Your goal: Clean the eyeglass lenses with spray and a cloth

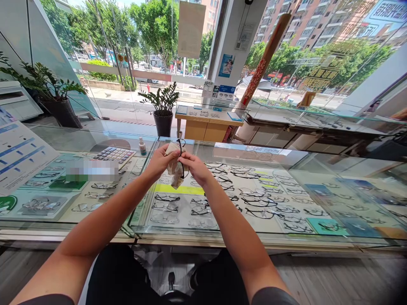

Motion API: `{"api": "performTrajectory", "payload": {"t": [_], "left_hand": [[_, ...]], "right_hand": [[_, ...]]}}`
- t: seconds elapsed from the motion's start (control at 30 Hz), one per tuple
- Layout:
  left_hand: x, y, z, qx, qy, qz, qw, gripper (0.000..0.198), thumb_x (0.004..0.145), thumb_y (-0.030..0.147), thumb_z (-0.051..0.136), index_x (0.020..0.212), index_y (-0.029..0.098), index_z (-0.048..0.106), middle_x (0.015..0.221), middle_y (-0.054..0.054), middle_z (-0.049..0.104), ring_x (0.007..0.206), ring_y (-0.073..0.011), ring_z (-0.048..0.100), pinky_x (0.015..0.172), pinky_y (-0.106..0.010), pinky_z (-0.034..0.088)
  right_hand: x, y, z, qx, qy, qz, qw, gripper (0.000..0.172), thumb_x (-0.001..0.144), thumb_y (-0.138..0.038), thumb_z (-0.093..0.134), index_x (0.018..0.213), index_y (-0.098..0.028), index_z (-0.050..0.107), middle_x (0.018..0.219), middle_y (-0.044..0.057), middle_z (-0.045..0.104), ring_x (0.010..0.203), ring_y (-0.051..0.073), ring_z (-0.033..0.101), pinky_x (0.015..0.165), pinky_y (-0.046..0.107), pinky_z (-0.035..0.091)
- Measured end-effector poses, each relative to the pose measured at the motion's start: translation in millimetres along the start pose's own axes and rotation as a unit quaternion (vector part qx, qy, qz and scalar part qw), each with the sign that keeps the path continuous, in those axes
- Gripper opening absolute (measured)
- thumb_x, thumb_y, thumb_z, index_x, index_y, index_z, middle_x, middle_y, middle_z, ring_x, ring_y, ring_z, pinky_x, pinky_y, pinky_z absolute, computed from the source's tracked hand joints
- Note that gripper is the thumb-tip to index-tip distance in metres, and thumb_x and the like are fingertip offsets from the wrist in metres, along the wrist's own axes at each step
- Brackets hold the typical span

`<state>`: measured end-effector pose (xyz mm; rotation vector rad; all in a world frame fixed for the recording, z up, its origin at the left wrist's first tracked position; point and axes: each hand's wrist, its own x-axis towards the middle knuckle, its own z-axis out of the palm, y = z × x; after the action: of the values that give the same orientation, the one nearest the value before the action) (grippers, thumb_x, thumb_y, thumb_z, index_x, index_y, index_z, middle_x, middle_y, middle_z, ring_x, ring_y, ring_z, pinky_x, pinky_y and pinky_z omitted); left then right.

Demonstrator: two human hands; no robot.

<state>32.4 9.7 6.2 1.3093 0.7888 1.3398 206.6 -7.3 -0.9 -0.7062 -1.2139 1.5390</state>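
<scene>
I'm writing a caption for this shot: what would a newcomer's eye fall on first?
Probably the left hand and right hand near the centre, holding dark-framed glasses and a pale cloth between them above the glass counter. Next come the rows of spectacles inside it, spreading to the right. Beyond the counter, a potted plant stands out before the bright windows.

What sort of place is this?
Most likely an optician's or eyewear shop. A clear-glass display counter holds rows of thin-framed eyeglasses, more frames lie on a light-wood cabinet beyond, and the person's left hand and right hand hold dark-framed eyeglasses with a crumpled beige cloth.
</scene>
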Motion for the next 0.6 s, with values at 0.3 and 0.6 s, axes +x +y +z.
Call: {"api": "performTrajectory", "payload": {"t": [0.3, 0.6], "left_hand": [[5.2, -5.5, -4.2, -0.036, -0.004, -0.009, 0.999, 0.068, 0.065, 0.056, 0.105, 0.111, 0.015, 0.076, 0.096, -0.005, 0.08, 0.082, -0.0174, 0.069, 0.08, -0.029, 0.051], [6.3, -4.8, -3.7, -0.067, -0.025, -0.01, 0.997, 0.064, 0.069, 0.059, 0.104, 0.107, 0.015, 0.077, 0.098, -0.006, 0.079, 0.087, -0.0176, 0.068, 0.085, -0.03, 0.051]], "right_hand": [[-1.4, 1.2, 0.8, -0.01, -0.008, -0.007, 1.0, 0.048, 0.066, -0.056, 0.102, 0.08, -0.021, 0.072, 0.079, -0.004, 0.065, 0.077, 0.014, 0.052, 0.073, 0.029, 0.039], [-0.3, -0.2, -3.0, -0.02, 0.001, -0.035, 0.999, 0.048, 0.071, -0.06, 0.097, 0.082, -0.021, 0.071, 0.082, -0.002, 0.062, 0.08, 0.016, 0.05, 0.076, 0.032, 0.037]]}}
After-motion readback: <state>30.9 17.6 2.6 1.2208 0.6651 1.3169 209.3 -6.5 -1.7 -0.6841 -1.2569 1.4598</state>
